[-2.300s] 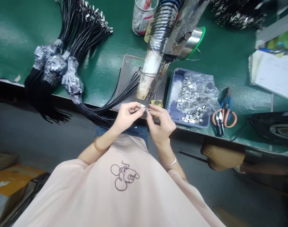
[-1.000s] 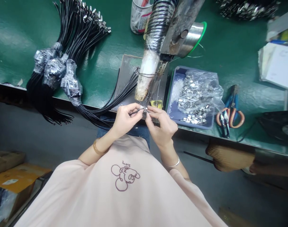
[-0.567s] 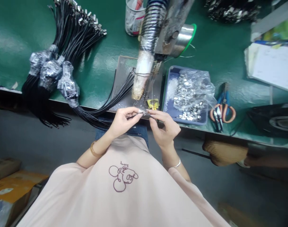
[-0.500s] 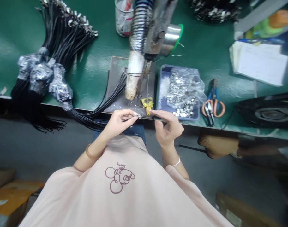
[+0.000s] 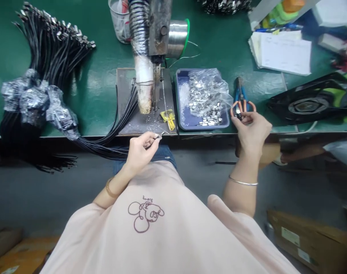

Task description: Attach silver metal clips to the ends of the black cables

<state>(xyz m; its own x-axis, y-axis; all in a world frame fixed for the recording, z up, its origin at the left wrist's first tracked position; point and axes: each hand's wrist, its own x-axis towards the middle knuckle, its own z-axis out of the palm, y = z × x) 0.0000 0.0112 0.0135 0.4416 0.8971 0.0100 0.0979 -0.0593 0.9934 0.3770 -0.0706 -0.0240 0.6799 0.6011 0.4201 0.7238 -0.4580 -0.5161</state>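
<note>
My left hand (image 5: 143, 150) is closed in a pinch around the end of a black cable, its small metal connector (image 5: 159, 136) poking out past the fingertips at the table's front edge. My right hand (image 5: 252, 129) reaches to the right of the blue tray, thumb and fingers closed at a small metal hand tool (image 5: 238, 115), mostly hidden by the fingers. This tool lies by the handles of pliers (image 5: 242, 99) with blue and orange grips. Between my hands, a yellow tag-like piece (image 5: 168, 118) rests on the dark work plate (image 5: 124, 82).
A soldering fixture with a ribbed hose (image 5: 140, 42) and solder spool (image 5: 177, 38) stands over the plate. The blue tray (image 5: 187, 126) holds bagged metal connectors. Bundled black cables (image 5: 56, 57) lie left. Papers (image 5: 284, 53) and a black fan-like device (image 5: 310, 104) are right.
My right hand has moved right, from beside the yellow piece to the tools, and its fingers have closed. My left hand still holds the cable end. The camera view has shifted.
</note>
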